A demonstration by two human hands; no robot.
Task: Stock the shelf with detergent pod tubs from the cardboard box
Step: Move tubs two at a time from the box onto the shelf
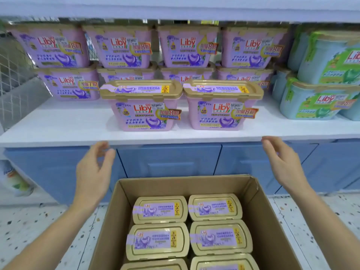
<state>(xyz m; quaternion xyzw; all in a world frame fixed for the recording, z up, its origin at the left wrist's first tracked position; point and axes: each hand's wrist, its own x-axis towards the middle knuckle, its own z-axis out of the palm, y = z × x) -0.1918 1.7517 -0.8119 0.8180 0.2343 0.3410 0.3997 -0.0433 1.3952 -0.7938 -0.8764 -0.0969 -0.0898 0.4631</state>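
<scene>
Fingers of the left hand (93, 172) are spread and loosely curled, motion-blurred at the tips, clasping nothing; fingers of the right hand (282, 162) are extended, close together and likewise empty. Both hands hover palm-inward below the front edge of the white shelf (58, 131), above and to either side of the cardboard box (116, 221), touching neither. The box stands open on the speckled floor (29, 221); inside, gold-lidded tubs (159, 209) lie in two columns, four lids seen whole and a third row cut off by the lower frame edge. On the shelf, two front tubs (144, 106) stand side by side, upright, near the edge, pink-purple walls and gold lids facing the viewer. Behind them, stacked purple tubs (124, 45) form two tiers; the lower tier's middle units are largely hidden by the front pair. At right, blue-green tubs (311, 102) are stacked, partly cut off by the frame. Small label print is illegible. Blue cabinet doors (169, 160) run beneath the shelf; a wire mesh panel (11, 75) closes the left side.
</scene>
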